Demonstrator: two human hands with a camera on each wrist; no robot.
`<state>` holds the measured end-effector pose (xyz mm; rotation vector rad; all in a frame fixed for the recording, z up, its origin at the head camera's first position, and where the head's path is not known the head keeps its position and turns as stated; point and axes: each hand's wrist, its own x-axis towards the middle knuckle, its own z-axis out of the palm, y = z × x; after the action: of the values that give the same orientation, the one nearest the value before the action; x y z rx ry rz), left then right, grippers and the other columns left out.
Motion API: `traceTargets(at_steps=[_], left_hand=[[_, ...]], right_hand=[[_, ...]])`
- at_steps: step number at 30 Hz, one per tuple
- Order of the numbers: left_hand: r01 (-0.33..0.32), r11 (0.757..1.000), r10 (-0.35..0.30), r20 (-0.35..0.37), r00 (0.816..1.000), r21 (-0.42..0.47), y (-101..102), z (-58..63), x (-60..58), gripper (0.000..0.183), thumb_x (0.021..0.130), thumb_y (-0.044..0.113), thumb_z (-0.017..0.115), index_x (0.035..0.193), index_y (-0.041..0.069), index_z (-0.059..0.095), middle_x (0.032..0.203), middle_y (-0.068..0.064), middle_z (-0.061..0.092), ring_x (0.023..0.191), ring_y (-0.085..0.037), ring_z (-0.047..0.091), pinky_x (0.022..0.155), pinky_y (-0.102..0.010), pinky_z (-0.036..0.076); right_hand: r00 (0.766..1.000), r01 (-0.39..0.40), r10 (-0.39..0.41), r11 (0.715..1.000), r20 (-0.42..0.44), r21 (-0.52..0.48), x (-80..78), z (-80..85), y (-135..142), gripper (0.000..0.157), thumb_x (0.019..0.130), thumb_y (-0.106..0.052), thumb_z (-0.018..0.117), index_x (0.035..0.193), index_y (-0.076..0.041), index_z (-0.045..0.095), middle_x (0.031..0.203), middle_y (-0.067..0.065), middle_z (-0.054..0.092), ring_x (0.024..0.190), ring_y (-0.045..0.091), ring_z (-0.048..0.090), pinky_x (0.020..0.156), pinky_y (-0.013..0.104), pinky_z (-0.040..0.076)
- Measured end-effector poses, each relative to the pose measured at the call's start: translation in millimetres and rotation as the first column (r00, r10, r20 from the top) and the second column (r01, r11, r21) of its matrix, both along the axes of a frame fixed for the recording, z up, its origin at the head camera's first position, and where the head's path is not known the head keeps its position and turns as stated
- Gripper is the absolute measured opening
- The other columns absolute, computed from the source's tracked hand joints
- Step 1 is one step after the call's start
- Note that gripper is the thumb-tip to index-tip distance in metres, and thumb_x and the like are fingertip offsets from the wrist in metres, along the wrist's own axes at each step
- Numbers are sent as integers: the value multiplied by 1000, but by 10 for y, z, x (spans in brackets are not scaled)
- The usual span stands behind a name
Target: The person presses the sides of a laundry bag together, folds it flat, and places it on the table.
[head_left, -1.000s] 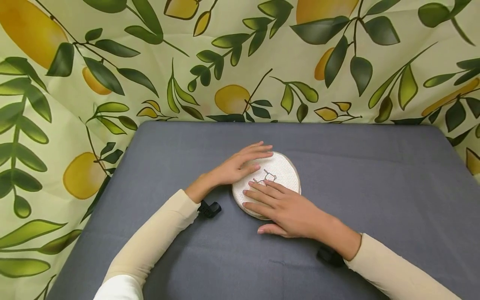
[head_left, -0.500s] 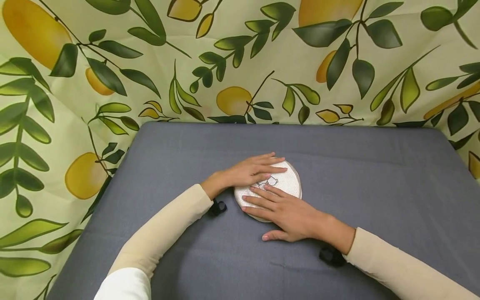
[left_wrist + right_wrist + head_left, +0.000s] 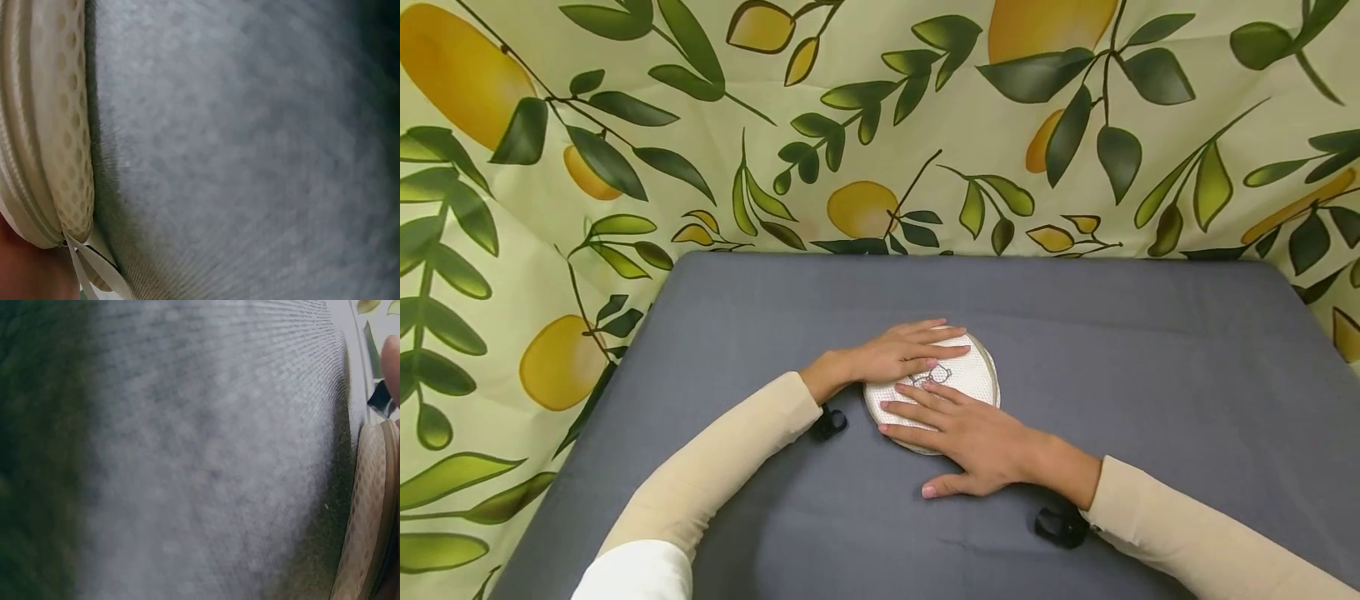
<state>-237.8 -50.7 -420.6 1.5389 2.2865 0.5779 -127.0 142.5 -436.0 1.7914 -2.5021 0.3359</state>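
A round white mesh laundry bag [image 3: 976,379] with a grey line drawing on top lies flat on the table. My left hand [image 3: 904,353] rests over its far left part, fingers straight and pointing right. Across its near right part lies my right hand [image 3: 977,440], fingers extended to the left, with the thumb apart on the table side. In the left wrist view the bag's mesh side wall [image 3: 70,125] and a zipper [image 3: 22,125] run around its edge. The right wrist view shows the bag's edge [image 3: 367,494] and a blurred fingertip [image 3: 392,365].
A grey cloth-covered table [image 3: 1120,350] surrounds the bag. Behind it and to the left hangs a curtain [image 3: 820,83] printed with lemons and leaves. Black wrist straps [image 3: 1060,527] sit below both wrists.
My left hand has slid right and slightly nearer over the bag, covering more of its top. The right hand stays on the bag with its thumb spread a little further.
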Motion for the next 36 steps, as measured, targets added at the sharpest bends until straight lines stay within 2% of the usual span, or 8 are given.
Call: traceTargets(at_steps=[4,8,12,15,18,21,29,36], left_hand=[[8,1000,-8,15,1000,19,-16,0,-41,45,105,29,35,150,22,34,158,3,19,145,-23,9,114,-38,6],[35,999,-34,-11,999,35,-29,13,-77,43,105,28,36,147,23,41,156,2,25,142,-20,18,112,-40,12],[67,997,-64,-64,996,47,46,26,-130,40,105,31,36,144,28,46,154,3,29,138,-12,23,108,-40,21],[106,991,-100,-81,992,79,113,2,-160,40,105,30,36,143,28,47,155,1,29,139,-10,22,109,-38,20],[155,983,-145,-104,984,99,160,-19,-174,40,105,27,37,144,25,46,155,-1,28,140,-11,20,112,-36,17],[182,979,-172,-112,979,91,193,-29,-176,41,105,28,34,145,26,44,156,0,26,140,-10,18,112,-34,16],[201,977,-195,-95,976,67,202,-35,-177,41,106,30,30,144,30,45,155,3,28,139,-8,21,110,-34,19],[212,977,-207,-138,969,23,175,-25,-184,42,106,30,28,145,30,44,155,4,26,141,-8,16,113,-31,11]], right_hand=[[1000,-5,5,1000,-5,-8,-29,23,-22,78,92,-61,47,153,-19,25,158,5,17,144,28,10,113,46,9],[994,-88,89,996,-63,29,-105,91,-37,71,96,-55,45,153,-17,25,157,7,19,144,26,13,113,45,13],[960,-224,232,972,-158,72,-264,133,-29,65,97,-48,46,152,-16,29,156,9,22,143,23,17,112,45,17],[932,-316,322,947,-168,63,-354,121,-50,63,97,-44,49,150,-15,33,156,7,25,143,23,19,112,45,18],[917,-370,371,928,-146,33,-392,98,-73,59,98,-42,47,150,-15,34,155,6,28,142,26,20,112,47,19],[916,-382,380,924,-127,6,-402,87,-75,55,100,-40,44,150,-16,35,154,6,28,142,27,20,111,47,19],[922,-376,374,926,-105,-5,-417,60,-92,52,102,-38,38,150,-20,34,155,2,26,142,26,20,112,47,18],[922,-383,383,924,-56,-4,-460,44,-125,49,103,-35,36,151,-26,32,157,-1,23,143,25,16,113,43,15]])
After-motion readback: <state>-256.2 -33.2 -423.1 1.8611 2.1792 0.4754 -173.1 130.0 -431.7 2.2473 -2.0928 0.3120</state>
